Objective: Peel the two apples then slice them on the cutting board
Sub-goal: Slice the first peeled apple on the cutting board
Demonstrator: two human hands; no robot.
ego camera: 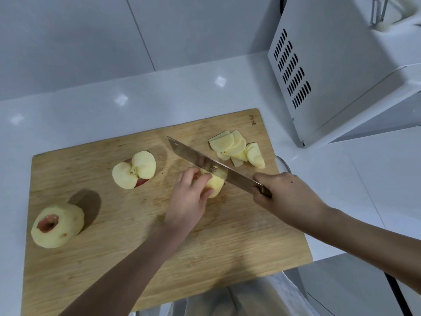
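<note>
Yellow apple piece [216, 182] should feel firm but slippery; left grip [189, 199] pinches its 9 o'clock side, right grip [289, 195] wraps round the knife [200, 159] handle at 3 o'clock

Your view is bright and cool, lit from the near left so the peeled apple [63, 233] throws a soft shadow far-right across the cutting board [114, 258], square glints dot the countertop [182, 99], and the edges bend.

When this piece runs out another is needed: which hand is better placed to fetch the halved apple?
Left. The left hand, holding the apple piece, is nearer the halved apple; the right hand grips the knife.
</note>
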